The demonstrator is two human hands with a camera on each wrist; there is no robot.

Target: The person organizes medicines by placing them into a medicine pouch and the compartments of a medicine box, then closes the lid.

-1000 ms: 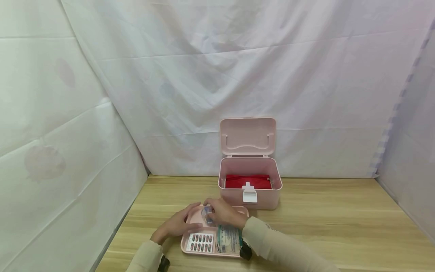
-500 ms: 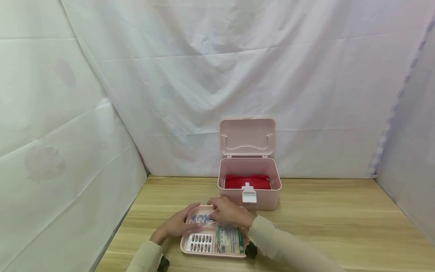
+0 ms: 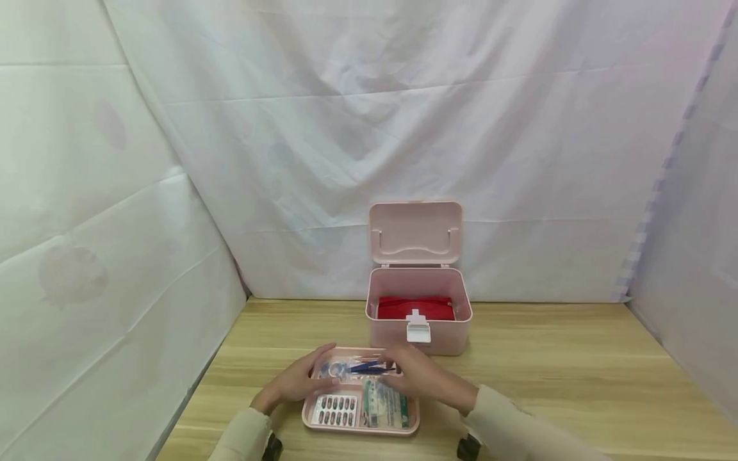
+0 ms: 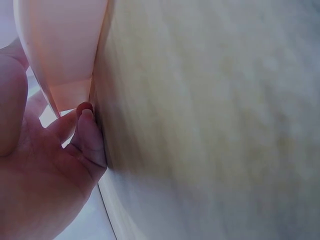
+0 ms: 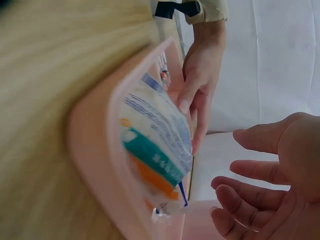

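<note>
A shallow pink tray (image 3: 360,431) with compartments lies on the table. My left hand (image 3: 296,380) holds its left end, thumb over the rim and fingers around the outer wall. In the back compartment lies a clear plastic packet (image 3: 366,367) showing a pale ring and long blue pieces. My right hand (image 3: 416,371) hovers at the tray's back right; its fingers are spread apart with nothing between them in the right wrist view. Front left in the tray is a blister pack of capsules (image 3: 334,410). A white packet with a teal band (image 5: 157,135) fills the front right compartment.
Behind the tray stands a pink box (image 3: 387,334) with its lid (image 3: 416,232) raised and a white latch (image 3: 418,331) in front. Inside it is a red pouch (image 3: 398,308). White cloth (image 3: 288,160) hangs behind and beside the wooden table (image 3: 536,371).
My right hand has let go of the clear packet, now lying in the back compartment, and moved right with its fingers opening. The left hand keeps its place on the tray.
</note>
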